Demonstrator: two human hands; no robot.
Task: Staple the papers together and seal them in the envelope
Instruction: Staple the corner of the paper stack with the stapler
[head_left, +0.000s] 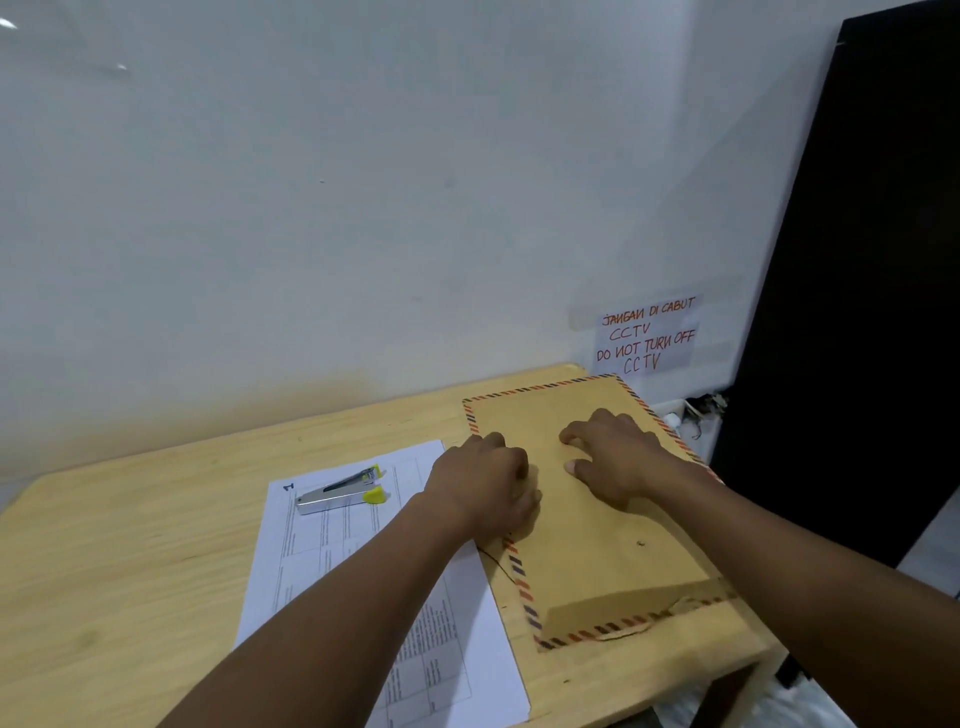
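A large brown envelope (592, 525) with a striped red-and-blue border lies flat on the right side of the wooden table (130, 561). My left hand (483, 486) rests on its left edge with the fingers curled under. My right hand (615, 457) lies on the envelope's upper middle, fingers spread and pressing down. White printed papers (332, 566) lie to the left of the envelope, partly under my left forearm. A silver stapler with yellow ends (340, 493) sits on top of the papers near their far edge. The envelope's flap at the near end looks folded over.
The table stands against a white wall. A handwritten notice (647, 335) is taped to the wall behind the envelope. A dark panel (857, 260) rises at the right, with cables (696, 410) beside the table's far right corner. The table's right edge runs close to the envelope.
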